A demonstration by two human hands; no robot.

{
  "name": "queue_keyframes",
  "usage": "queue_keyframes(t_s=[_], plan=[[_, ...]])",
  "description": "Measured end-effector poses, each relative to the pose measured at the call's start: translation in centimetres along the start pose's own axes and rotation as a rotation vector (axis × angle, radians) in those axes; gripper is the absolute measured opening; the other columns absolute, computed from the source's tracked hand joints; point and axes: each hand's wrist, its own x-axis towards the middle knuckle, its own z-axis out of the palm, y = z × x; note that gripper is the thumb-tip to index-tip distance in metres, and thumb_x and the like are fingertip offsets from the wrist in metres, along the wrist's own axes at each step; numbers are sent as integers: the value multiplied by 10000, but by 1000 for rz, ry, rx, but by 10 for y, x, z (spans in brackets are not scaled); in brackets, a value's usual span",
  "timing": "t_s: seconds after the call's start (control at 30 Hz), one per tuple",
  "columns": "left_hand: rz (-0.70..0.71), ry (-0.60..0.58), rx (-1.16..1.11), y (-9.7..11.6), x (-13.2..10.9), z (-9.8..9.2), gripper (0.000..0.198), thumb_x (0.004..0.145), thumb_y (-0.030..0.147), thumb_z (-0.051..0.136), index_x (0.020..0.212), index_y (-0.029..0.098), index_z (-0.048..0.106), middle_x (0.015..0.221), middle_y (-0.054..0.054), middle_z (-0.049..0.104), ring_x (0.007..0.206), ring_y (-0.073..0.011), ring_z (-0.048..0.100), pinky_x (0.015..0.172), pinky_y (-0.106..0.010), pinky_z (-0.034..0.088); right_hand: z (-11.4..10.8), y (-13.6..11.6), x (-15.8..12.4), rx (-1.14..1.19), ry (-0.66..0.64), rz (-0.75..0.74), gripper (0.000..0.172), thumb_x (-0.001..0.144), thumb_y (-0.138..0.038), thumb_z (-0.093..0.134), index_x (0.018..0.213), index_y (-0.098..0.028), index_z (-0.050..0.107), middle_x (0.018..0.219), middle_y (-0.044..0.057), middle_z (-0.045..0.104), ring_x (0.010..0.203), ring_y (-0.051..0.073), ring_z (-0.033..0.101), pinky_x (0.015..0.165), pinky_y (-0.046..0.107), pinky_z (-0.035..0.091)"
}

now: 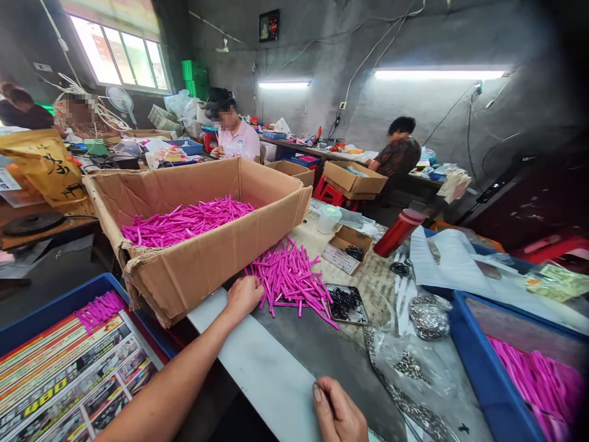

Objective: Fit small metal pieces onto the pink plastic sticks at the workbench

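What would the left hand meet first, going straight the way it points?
The loose pile of pink sticks beside the cardboard box. The left hand is right at the pile's edge; whether it already touches is hard to tell.

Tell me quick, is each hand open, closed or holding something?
Left hand: curled beside the pink sticks; grip can't be told.
Right hand: curled; can't tell whether it's holding anything.
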Motion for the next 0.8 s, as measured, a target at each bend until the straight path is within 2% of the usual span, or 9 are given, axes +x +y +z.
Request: queue_keyframes(t_s=[0.17,0.33,0.43,0.5,0.6,0.67,0.8], plan=[[60,5,-30,4,-10,-10,153,658,194,463,538,181,557,554,-13,592,586,-160,553,508,-219,321,-1,-1,1,11,-30,-1,278,827,-397,359,719,-207,531,586,11,557,535,144,520,514,228,392],[285,-91,-114,18,-52,-20,155,696,193,437,560,194,513,493,43,507,502,-104,487,492,-184,316,-8,-10,7,32,-72,10,245,817,-348,381,672,-201,513,550,-4,521,507,131,505,474,212,383],[518,-208,-209,30,-84,-17,144,705,174,418,584,197,493,474,46,476,460,-99,454,471,-189,308,-12,-13,10,134,-53,124,208,799,-345,415,772,-183,542,598,9,557,543,132,528,491,202,409],[664,-273,-249,36,-103,-11,148,709,153,406,592,198,485,481,36,484,460,-104,454,471,-198,307,-13,-12,10,265,-12,251,251,783,-363,442,902,-163,535,648,21,573,577,136,537,507,202,426],[800,-353,-277,43,-120,-1,153,706,122,407,591,193,479,487,23,491,471,-109,459,478,-205,309,-15,-11,12,460,75,400,321,745,-398,491,954,-156,521,658,16,562,566,129,519,485,200,423],[830,-403,-308,48,-125,4,150,706,105,410,603,187,484,492,26,481,470,-104,447,474,-201,304,-17,-12,15,521,134,454,289,720,-405,520,869,-159,549,632,6,545,543,118,497,473,197,411],[794,-512,-411,60,-125,8,150,742,116,412,641,180,503,533,41,467,508,-93,430,498,-182,310,-22,-17,20,532,195,474,232,701,-389,540,728,-159,564,591,-4,520,529,111,476,471,199,395]])
